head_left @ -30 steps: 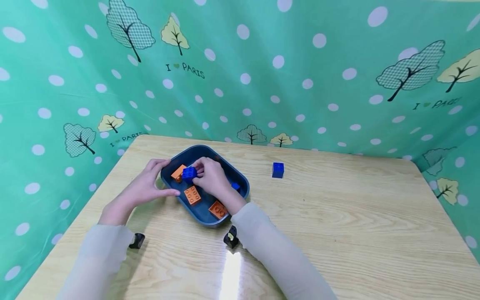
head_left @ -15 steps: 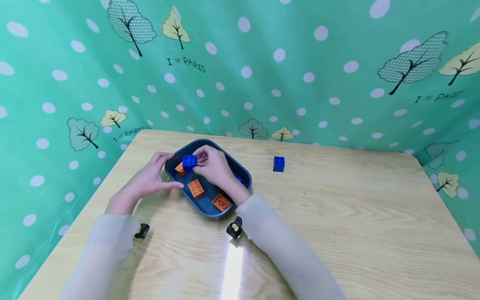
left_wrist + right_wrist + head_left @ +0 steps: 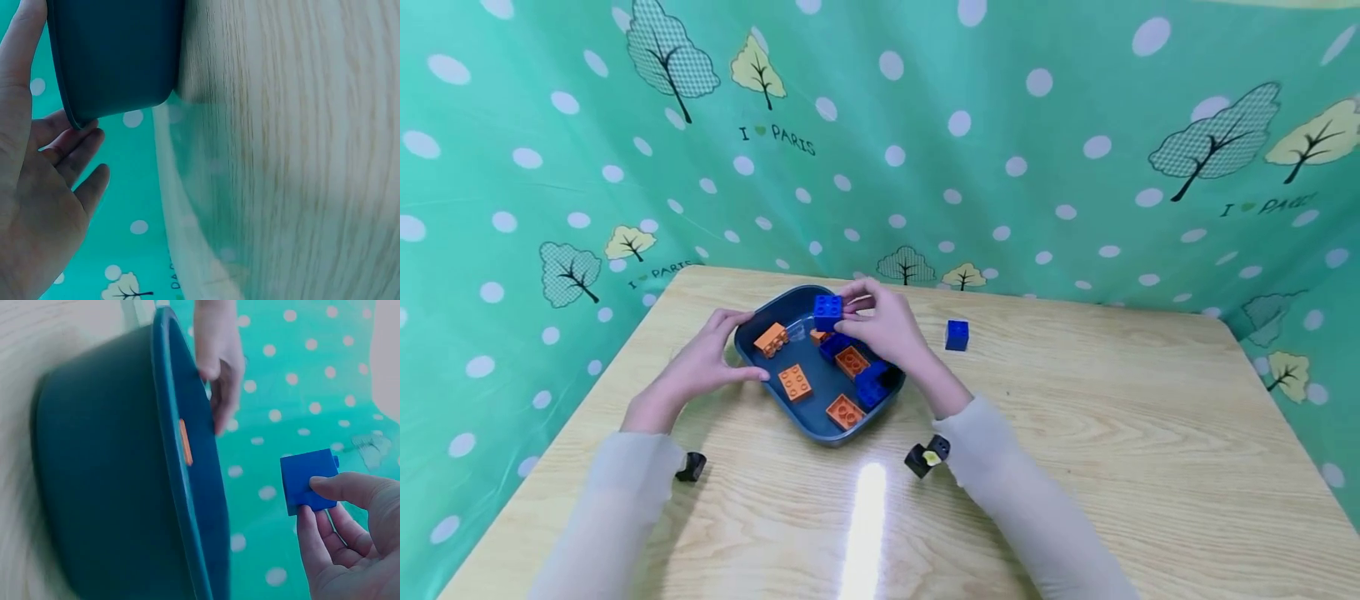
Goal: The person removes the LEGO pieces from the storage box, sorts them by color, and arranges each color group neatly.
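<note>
Pale grey fabric sleeves (image 3: pixel 1022 492) are reaching in from the near side, with small black boxy devices (image 3: pixel 919 461) sitting at both wrists. Beneath them, a smooth, pale wooden table (image 3: pixel 1075 417) is showing its wavy grain and reflecting a bright white streak. Farther in, a deep, dark blue tub with rounded corners (image 3: pixel 820 435) is resting on the wood. The left hand (image 3: pixel 703 367) is spanning its left corner, thumb and fingers spreading wide and touching the rim. Inside, orange studded bricks (image 3: pixel 794 382) are lying scattered, some turning hollow undersides upward, while blue bricks (image 3: pixel 872 385) are crowding the right side. The right hand (image 3: pixel 883 321) is pinching a blue, cube-like brick (image 3: pixel 828 312) between thumb and fingertips, holding it above the tub's far side, round studs facing up. To the tub's right, another blue cube-like block (image 3: pixel 957 335) is standing on the table. Behind everything, a softly creased green sheet (image 3: pixel 1000 196) is hanging, white dots and printed trees covering it.
</note>
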The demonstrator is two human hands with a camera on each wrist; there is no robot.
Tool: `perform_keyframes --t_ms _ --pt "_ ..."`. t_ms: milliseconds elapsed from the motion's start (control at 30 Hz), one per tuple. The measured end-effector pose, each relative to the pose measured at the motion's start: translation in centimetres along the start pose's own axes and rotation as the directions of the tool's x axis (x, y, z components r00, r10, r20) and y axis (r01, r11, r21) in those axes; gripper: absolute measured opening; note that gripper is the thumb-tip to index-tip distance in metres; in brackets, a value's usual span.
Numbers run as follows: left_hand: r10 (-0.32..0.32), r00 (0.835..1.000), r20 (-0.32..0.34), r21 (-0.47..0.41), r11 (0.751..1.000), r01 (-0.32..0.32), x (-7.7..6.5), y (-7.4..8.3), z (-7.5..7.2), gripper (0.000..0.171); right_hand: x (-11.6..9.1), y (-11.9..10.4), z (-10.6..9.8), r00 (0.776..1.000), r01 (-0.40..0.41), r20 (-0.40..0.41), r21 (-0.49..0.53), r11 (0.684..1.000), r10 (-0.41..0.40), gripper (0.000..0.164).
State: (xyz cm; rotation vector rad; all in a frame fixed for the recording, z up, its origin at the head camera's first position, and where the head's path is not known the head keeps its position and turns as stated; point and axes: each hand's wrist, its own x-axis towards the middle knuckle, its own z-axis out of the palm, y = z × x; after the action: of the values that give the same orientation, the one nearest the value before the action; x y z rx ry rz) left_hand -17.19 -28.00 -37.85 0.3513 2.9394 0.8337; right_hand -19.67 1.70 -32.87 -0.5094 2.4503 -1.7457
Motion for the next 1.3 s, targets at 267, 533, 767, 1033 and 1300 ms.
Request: perform_keyframes --t_ms 267,533,767,1033,1300 --pt "0.025 0.999 -0.041 0.014 1.000 -0.024 -0.9 -0.6 -0.2 0.097 -1.0 1.0 -4.2 0.996 -0.033 -0.085 0.036 0.999 0.036 0.037" --pt "0.075 0.993 -0.090 0.090 0.994 -0.067 -1.7 -0.9 -0.1 0.083 -2.0 2.5 -8.2 0.989 -0.059 -0.134 0.021 0.998 0.061 0.037" --pt "0.063 0.993 -0.101 0.110 0.993 -0.051 -2.2 -1.1 0.3 0.084 -2.8 4.4 -11.6 0.980 -0.099 -0.174 0.011 0.995 0.099 0.041" --pt "0.052 0.994 -0.100 0.065 0.997 -0.046 -2.0 -0.9 0.6 0.085 -3.9 7.1 -14.4 0.956 -0.197 -0.226 -0.023 0.980 0.187 0.044" --pt "0.023 0.998 -0.067 0.045 0.999 -0.020 -1.6 -0.5 0.3 0.087 -4.6 9.2 -16.1 0.937 -0.266 -0.246 -0.043 0.963 0.248 0.044"
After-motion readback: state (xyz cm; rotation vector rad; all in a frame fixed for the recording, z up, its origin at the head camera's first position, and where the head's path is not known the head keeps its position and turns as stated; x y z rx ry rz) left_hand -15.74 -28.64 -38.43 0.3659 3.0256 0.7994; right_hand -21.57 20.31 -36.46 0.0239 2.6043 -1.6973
